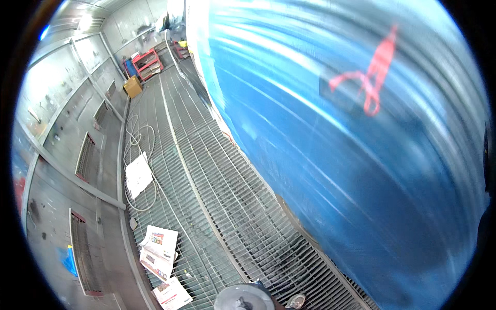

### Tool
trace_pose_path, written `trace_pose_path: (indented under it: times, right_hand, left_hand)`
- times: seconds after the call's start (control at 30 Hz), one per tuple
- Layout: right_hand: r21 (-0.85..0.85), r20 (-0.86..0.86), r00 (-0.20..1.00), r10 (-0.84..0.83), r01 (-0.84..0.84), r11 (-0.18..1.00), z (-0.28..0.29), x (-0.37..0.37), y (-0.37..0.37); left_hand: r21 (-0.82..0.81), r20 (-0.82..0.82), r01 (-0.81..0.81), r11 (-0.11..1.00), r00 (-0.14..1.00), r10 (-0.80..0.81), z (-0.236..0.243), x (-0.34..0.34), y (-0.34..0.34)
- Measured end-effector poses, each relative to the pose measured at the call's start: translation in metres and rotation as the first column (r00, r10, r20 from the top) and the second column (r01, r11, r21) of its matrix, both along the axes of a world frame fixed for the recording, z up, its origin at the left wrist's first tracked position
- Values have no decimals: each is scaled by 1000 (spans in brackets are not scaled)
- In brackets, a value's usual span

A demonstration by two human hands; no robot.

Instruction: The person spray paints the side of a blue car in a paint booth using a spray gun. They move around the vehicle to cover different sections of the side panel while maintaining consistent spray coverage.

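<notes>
1. Neither the left hand nor the right hand appeared in the head view, so I could not tell whether they were wide, narrow, or holding anything.
2. A large blue surface [361,170] filled the right half of the view, smeared by motion blur; it rose straight from the right edge of the grating floor.
3. On that surface, toward its upper right, sat a dark rectangular patch [356,95] with a red painted mark [373,77] across and above it; the blur made its shape hard to read.
4. The grey metal grating floor [217,186] ran from the lower edge of the view away to the far end of the room.
5. A round grey disc-shaped object [243,298] showed at the near edge of the grating, cut off by the bottom of the view; just beside it on the right lay a small pale object [296,300], too small to identify.
6. Near the left edge of the grating, printed paper sheets [159,250] with red and white blocks lay open, and another printed sheet [172,294] lay closer in.
7. Farther along the same edge lay a plain white sheet [138,174], with a pale hose [140,139] looped over and beyond it.
8. At the far left corner stood a brown cardboard box [133,86], and beside it a red shelf rack [148,63].
9. The grey panelled wall [62,134] on the left carried slotted vents with red frames [83,155].
</notes>
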State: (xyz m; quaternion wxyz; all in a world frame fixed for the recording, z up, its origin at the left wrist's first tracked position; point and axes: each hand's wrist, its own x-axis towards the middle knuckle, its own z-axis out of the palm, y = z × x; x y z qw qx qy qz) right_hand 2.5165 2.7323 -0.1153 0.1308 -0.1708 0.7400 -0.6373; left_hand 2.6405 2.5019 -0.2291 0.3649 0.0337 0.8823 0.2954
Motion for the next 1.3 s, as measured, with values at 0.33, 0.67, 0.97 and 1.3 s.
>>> trace_pose_path:
  times: [0.33,0.67,0.97,1.3]
  right_hand:
    - [80,-268,963,-21,44,996,148,-18,-37]
    - [-217,-257,935,-245,191,957,285,-81,-106]
    - [-29,-119,987,107,-111,993,352,-111,-185]
    - [97,91,746,659,-665,740,325,-201,-329]
  left_hand:
    - [-185,-36,215,959,974,-225,114,19,-49]
    - [-251,-471,97,963,857,-209,231,-52,-99]
    - [-121,-596,-87,989,803,-3,281,-81,-125]
    - [172,-736,-311,935,589,332,303,-143,-165]
